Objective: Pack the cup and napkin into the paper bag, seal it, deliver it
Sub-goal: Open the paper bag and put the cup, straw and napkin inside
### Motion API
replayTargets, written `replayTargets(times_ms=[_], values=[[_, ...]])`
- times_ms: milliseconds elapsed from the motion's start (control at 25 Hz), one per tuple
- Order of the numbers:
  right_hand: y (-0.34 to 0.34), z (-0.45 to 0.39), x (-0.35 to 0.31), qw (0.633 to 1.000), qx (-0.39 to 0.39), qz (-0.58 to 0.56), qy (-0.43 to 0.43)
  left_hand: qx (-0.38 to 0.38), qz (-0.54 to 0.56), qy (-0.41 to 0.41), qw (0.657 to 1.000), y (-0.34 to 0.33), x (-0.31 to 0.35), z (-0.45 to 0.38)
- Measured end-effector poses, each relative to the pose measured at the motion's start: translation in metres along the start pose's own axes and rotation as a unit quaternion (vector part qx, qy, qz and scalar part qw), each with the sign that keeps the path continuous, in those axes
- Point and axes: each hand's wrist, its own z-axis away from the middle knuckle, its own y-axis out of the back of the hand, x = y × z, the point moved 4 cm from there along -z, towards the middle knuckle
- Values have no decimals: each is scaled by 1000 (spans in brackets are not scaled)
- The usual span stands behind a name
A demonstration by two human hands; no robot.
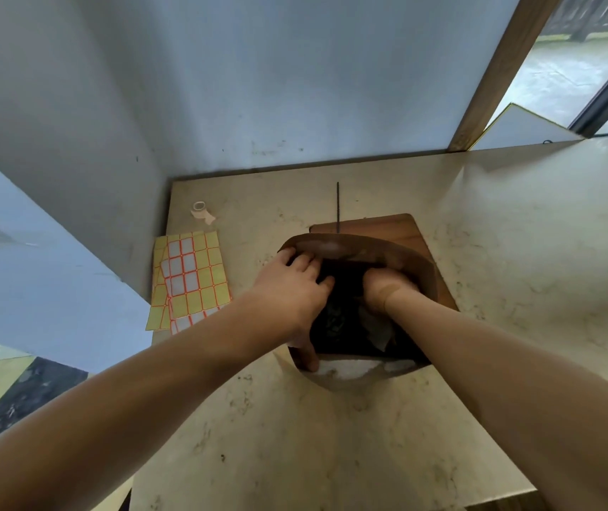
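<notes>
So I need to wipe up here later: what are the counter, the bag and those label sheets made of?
Counter: looks like polished stone or a marble-look laminate, cream with faint veins. Bag: brown paper, matte, its rim bending under the left hand. Label sheets: paper stickers on yellow backing.

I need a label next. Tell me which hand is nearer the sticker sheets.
Left. The left hand holds the paper bag's rim on the side beside the sticker sheets. The right hand reaches inside the bag, farther away.
</notes>
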Motion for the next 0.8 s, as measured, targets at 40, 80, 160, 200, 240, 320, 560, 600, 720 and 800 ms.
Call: replayTargets(times_ms=[40, 80, 160, 200, 240, 320, 560, 600, 720, 800], values=[[-4, -6, 1, 1000, -6, -27, -9, -2, 1, 0, 1000, 0, 0, -1], [-9, -11, 1, 999, -16, -46, -16, -2, 4, 0, 1000, 0, 0, -1], [-21, -17, 1, 997, -39, -61, -25, -4, 12, 4, 1000, -1, -1, -3], [-27, -18, 1, 996, -50, -64, -29, -6, 16, 6, 1000, -2, -2, -3], [-31, -18, 0, 996, -59, -65, -30, -7, 20, 7, 1000, -3, -3, -3], [-34, -16, -4, 994, -68, -77, -25, -9, 26, 8, 1000, -5, -4, -2], [-28, -9, -5, 987, -107, -121, -2, -8, 36, 6, 999, -4, -5, -2], [-27, -7, -4, 984, -120, -133, -2, -8, 36, 6, 999, -4, -6, -3], [-23, 3, -5, 980, -156, -122, 1, -4, 37, 3, 999, -3, -6, -4], [-22, 8, -6, 982, -168, -87, 11, -8, 38, 2, 999, -2, -7, -4]])
